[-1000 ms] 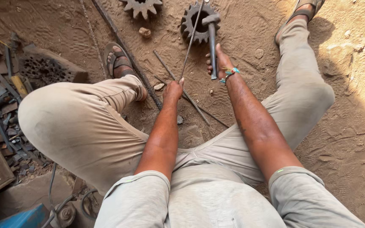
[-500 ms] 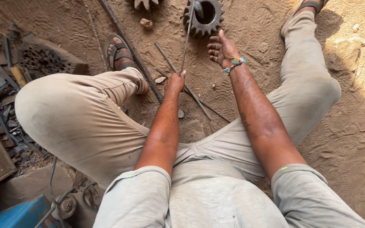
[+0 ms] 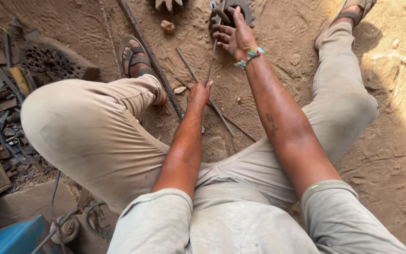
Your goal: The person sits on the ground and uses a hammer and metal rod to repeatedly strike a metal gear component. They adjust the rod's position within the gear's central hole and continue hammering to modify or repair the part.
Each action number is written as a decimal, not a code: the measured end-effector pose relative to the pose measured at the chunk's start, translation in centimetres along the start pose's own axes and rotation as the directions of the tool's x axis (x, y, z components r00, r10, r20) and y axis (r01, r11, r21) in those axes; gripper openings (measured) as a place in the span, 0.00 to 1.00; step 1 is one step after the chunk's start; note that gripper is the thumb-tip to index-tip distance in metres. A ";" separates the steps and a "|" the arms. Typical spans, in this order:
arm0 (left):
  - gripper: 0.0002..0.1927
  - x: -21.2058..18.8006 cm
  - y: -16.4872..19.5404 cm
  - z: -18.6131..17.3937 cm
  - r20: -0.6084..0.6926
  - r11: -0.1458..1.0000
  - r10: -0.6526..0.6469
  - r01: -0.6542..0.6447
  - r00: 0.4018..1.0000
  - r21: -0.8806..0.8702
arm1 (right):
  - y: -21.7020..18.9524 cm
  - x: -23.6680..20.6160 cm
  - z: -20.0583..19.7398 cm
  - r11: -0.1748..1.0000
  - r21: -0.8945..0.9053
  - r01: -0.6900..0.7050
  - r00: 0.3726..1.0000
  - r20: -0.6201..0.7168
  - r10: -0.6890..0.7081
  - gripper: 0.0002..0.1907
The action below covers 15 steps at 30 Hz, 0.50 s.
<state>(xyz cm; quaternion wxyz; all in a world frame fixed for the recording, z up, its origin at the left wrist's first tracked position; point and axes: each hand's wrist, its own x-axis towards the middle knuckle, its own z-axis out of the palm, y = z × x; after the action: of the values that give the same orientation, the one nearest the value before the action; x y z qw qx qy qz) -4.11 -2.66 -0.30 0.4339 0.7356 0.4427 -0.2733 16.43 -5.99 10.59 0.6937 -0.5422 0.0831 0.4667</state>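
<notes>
left hand [image 3: 198, 93] pinches the thin steel rod [image 3: 211, 61] at its low end; right hand [image 3: 233, 34] fingers loosely curled at its top by the sprocket [image 3: 240, 7]. rod looks light, stiff, springy, so grip near both ends

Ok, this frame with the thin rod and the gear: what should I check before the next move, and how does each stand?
1. Left hand grips the thin rod: ok.
2. Right hand on the gear: touching near it, firm grip cannot tell.
3. Rod tip seated at the gear: cannot tell, hidden by fingers.
4. Loose rods on the sand under the hands: not ok, clutter.
5. Sandalled foot apart from the rod: ok.
</notes>
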 end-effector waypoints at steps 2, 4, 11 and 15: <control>0.28 0.0 0.1 -0.2 0.053 0.997 -0.039 0.042 0.998 -0.058 | -0.9 1.2 1.6 0.999 0.023 -0.025 0.999 -0.026 0.026 0.34; 0.27 -0.1 0.1 -0.4 0.015 0.999 -0.010 0.010 1.000 -0.050 | -1.9 2.8 2.5 0.998 0.050 -0.047 0.992 -0.111 0.052 0.28; 0.28 -0.4 0.7 -1.5 0.069 0.998 -0.048 0.050 0.996 -0.026 | -3.5 2.3 -2.5 0.996 0.083 -0.039 0.956 -0.287 0.062 0.13; 0.27 -0.2 0.1 -1.4 0.041 0.998 -0.031 0.034 0.999 -0.058 | -2.5 -1.9 -6.3 0.997 0.070 0.013 0.937 -0.349 0.012 0.08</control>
<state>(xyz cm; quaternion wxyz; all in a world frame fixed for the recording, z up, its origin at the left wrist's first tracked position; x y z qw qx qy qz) -4.08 -1.54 0.56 0.4597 0.7096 0.4535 -0.2820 19.70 -12.18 10.98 0.6870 -0.5915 0.2209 0.3597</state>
